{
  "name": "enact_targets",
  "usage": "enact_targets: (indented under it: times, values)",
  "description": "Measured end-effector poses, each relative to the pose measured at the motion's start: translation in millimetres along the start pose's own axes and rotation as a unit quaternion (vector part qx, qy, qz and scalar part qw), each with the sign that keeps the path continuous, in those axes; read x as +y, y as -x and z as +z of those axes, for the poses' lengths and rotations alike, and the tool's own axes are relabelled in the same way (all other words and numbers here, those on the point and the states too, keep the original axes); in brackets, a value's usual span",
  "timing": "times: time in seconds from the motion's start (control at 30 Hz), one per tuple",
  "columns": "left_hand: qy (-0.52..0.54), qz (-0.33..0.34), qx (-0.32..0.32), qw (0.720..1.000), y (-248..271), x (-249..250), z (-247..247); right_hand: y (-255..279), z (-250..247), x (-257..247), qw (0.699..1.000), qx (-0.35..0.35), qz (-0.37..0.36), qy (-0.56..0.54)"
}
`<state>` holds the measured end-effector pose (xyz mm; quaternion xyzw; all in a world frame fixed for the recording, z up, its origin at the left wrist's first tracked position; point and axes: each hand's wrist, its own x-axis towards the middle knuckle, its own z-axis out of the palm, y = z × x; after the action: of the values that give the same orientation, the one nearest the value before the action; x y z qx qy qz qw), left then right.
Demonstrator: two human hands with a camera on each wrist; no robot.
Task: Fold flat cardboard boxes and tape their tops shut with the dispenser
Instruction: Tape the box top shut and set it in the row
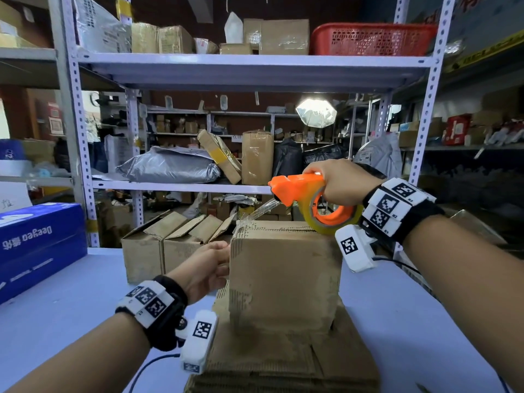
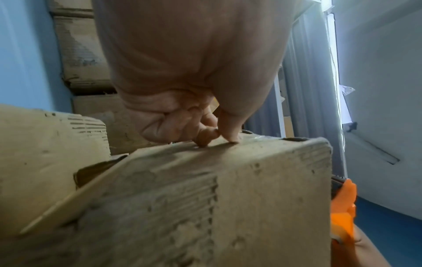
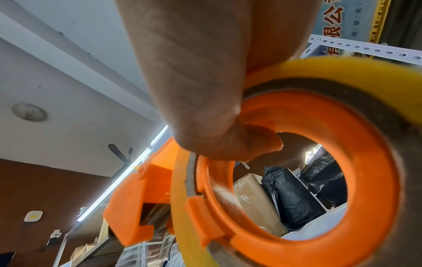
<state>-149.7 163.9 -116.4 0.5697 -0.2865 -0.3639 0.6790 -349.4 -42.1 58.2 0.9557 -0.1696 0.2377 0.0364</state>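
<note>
A worn, folded-up cardboard box stands on a stack of flat cardboard sheets in the middle of the table. My left hand rests against the box's left side, its curled fingertips touching the cardboard. My right hand grips the orange tape dispenser with its yellowish tape roll, held over the box's top right. A strip of clear tape runs from the dispenser's mouth down to the box's far left top edge. In the right wrist view, fingers hook through the orange ring.
Two open cardboard boxes stand behind and to the left. A blue carton sits at the table's left edge. Metal shelving full of parcels rises behind the table. A red basket is on the top shelf.
</note>
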Motion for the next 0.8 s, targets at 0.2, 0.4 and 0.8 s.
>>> enact_targets:
  times: [0.2,0.4,0.8]
  values:
    - [-0.086,-0.077,-0.013,0.993,-5,0,-7,0,0,1,1.000,-0.007,0.009,-0.016]
    - [-0.179,-0.049,0.041,0.982,8,35,1,0,0,2,0.999,-0.007,0.010,-0.030]
    - [-0.678,0.097,-0.066,0.726,21,88,91,2,0,-4,0.999,-0.018,-0.010,0.026]
